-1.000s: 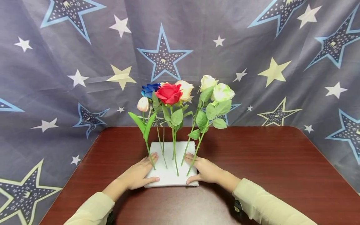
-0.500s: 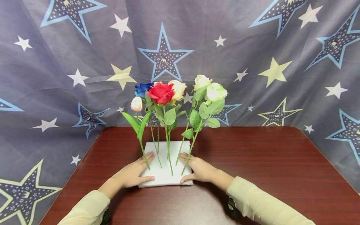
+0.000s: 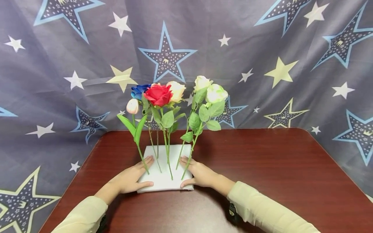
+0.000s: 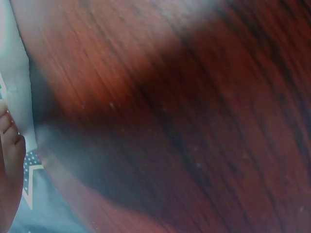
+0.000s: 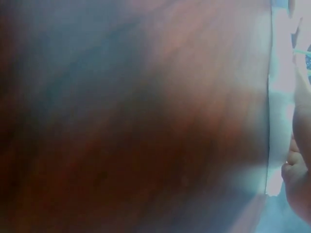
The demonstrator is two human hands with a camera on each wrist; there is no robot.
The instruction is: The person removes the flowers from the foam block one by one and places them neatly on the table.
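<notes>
A white foam block (image 3: 166, 185) lies on the table with several artificial flowers standing in it. Among them are a red rose (image 3: 158, 94), a blue rose (image 3: 139, 92), a peach rose (image 3: 176, 91), a pale pink tulip (image 3: 132, 106), a cream rose (image 3: 201, 83) and a greenish-white rose (image 3: 217, 93). My left hand (image 3: 131, 178) rests on the block's left side, fingers extended over its top. Opposite it, my right hand (image 3: 202, 174) touches the right side, thumb and fingers spread. Both wrist views catch only part of each hand beside the foam edge (image 5: 279, 121).
The reddish-brown wooden table (image 3: 262, 168) stretches well to the right of the block. Behind it hangs a grey curtain (image 3: 209, 42) printed with stars. The tall stems lean in different directions above the hands.
The block, its flowers and both hands have slid to the left together. The hands keep the same placement on its sides. The head view has shifted slightly.
</notes>
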